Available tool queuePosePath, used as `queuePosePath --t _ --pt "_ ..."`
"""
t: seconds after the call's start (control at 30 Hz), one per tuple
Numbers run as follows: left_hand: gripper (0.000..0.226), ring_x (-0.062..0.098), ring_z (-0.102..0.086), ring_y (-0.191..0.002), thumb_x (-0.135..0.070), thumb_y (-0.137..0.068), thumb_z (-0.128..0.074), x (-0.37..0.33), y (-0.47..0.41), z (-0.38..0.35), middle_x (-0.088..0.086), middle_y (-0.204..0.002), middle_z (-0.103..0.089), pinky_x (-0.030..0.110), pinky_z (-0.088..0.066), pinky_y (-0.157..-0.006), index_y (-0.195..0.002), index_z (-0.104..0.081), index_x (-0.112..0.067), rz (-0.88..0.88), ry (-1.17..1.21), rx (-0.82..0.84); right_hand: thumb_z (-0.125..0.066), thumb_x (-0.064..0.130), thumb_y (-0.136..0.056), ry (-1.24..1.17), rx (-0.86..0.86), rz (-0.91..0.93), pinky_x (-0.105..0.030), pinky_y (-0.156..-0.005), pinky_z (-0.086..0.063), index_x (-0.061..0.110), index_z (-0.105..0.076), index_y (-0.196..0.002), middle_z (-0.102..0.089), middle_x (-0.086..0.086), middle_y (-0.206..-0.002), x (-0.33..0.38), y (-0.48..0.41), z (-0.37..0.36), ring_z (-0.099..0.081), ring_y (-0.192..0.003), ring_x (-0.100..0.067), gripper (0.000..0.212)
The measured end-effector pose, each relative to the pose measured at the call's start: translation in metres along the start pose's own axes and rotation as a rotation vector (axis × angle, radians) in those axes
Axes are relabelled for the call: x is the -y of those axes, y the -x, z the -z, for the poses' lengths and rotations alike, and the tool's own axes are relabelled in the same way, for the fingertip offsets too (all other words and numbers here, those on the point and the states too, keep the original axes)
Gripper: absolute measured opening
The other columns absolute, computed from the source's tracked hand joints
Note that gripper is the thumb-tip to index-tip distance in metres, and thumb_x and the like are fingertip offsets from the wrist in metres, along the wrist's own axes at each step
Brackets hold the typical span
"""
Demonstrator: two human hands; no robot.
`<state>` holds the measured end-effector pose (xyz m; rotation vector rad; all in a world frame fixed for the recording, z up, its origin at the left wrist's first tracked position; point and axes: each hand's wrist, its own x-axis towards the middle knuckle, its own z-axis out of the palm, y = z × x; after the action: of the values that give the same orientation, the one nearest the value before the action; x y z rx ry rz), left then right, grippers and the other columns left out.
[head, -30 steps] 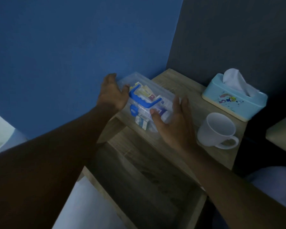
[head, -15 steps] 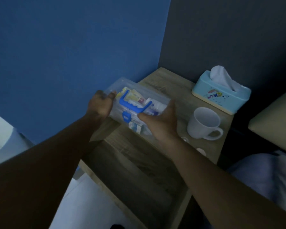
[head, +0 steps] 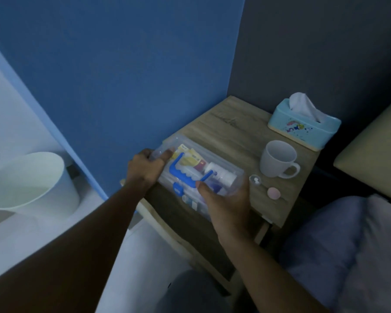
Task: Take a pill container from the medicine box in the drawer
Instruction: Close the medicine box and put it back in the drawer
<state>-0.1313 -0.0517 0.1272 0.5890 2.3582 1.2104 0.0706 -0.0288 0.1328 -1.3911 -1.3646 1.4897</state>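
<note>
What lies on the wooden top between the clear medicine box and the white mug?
In the head view, one small clear round cap or dish lies on the wooden nightstand top, between the clear plastic medicine box with blue handle and the white ceramic mug.

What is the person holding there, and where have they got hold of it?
The clear medicine box, held with both hands at its two short ends: the left hand grips the far-left end, the right hand the near-right end. Its blue handle is untouched.

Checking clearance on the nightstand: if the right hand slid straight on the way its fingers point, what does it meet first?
The right hand already grips the clear medicine box, so that comes first. Past the box, its line runs up-right toward the white mug, though depth is hard to judge here.
</note>
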Motion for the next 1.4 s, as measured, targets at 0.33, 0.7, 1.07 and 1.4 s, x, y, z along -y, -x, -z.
queuePosePath --t 0.33,0.7,1.07,1.4 --pt "0.076 0.015 -0.064 -0.086 -0.072 -0.072 -0.064 0.059 0.008 -0.024 0.001 -0.104 -0.067 0.026 -0.052 -0.065 -0.12 -0.062 -0.014 0.049 -0.097 0.135 -0.074 0.021 -0.084 -0.03 -0.115 -0.057 -0.039 -0.086 -0.059 0.037 -0.026 -0.152 -0.046 0.003 -0.148 -0.055 0.027 0.001 -0.057 -0.123 -0.017 0.085" --pt "0.043 0.007 -0.068 -0.068 -0.063 -0.088 -0.052 0.081 -0.006 -0.066 -0.005 -0.083 -0.066 0.017 -0.049 -0.045 -0.106 -0.057 -0.025 -0.01 -0.273 0.28 -0.073 0.029 -0.083 0.141 -0.155 -0.123 -0.046 -0.087 -0.059 0.039 -0.034 -0.147 -0.052 0.002 -0.142 -0.108 -0.006 0.0 -0.059 -0.122 -0.02 0.075" --pt "0.052 0.016 -0.067 -0.085 -0.056 -0.091 -0.051 0.093 -0.027 -0.08 0.003 -0.102 -0.063 0.038 -0.061 -0.071 -0.126 -0.048 -0.018 0.009 -0.382 0.385 -0.074 0.027 -0.083 0.181 -0.152 -0.173 -0.041 -0.089 -0.058 0.036 -0.039 -0.146 -0.054 0.004 -0.142 -0.139 -0.027 0.0 -0.058 -0.124 -0.017 0.073" --pt "0.061 0.036 -0.055 -0.122 -0.048 -0.096 -0.046 0.092 -0.027 -0.085 0.02 -0.135 -0.052 0.053 -0.05 -0.098 -0.141 -0.037 -0.008 0.003 -0.506 0.412 -0.071 0.024 -0.086 0.175 -0.143 -0.187 -0.045 -0.094 -0.056 0.037 -0.043 -0.142 -0.057 0.006 -0.138 -0.144 -0.041 0.003 -0.058 -0.124 -0.016 0.065"
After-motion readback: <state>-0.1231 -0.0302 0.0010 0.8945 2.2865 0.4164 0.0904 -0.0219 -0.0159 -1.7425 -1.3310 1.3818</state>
